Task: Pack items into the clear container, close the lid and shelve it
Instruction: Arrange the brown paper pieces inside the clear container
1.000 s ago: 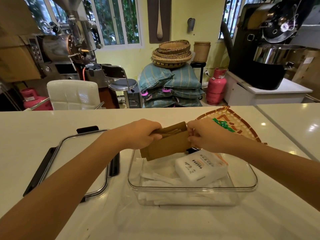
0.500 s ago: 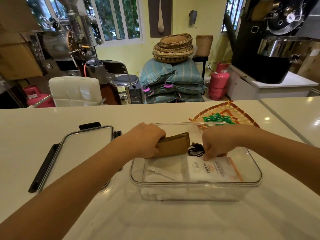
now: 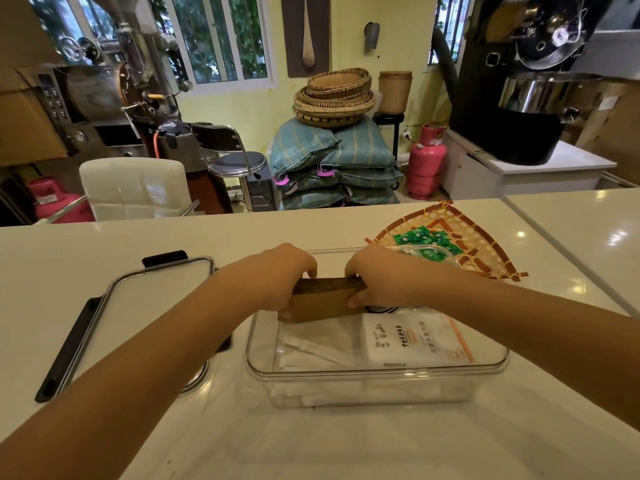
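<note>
The clear container (image 3: 377, 374) stands open on the white counter in front of me. Inside lie a white tissue pack (image 3: 414, 341), white wrapped sachets (image 3: 311, 351) and a black cable (image 3: 381, 309), mostly hidden. A stack of brown paper packets (image 3: 325, 299) stands on edge in the container's far left part. My left hand (image 3: 282, 277) grips its left end and my right hand (image 3: 377, 277) grips its right end. The clear lid (image 3: 138, 317) with black clasps lies flat to the left of the container.
A woven fan-shaped tray (image 3: 485, 251) with green sachets (image 3: 424, 239) lies behind the container on the right. A seam in the counter (image 3: 561, 258) runs at the far right. Beyond the counter are a white chair, sacks, baskets and roasting machines.
The brown packets went down from above the container into its far left part. My right hand let go for a moment, then took hold of the stack's right end again.
</note>
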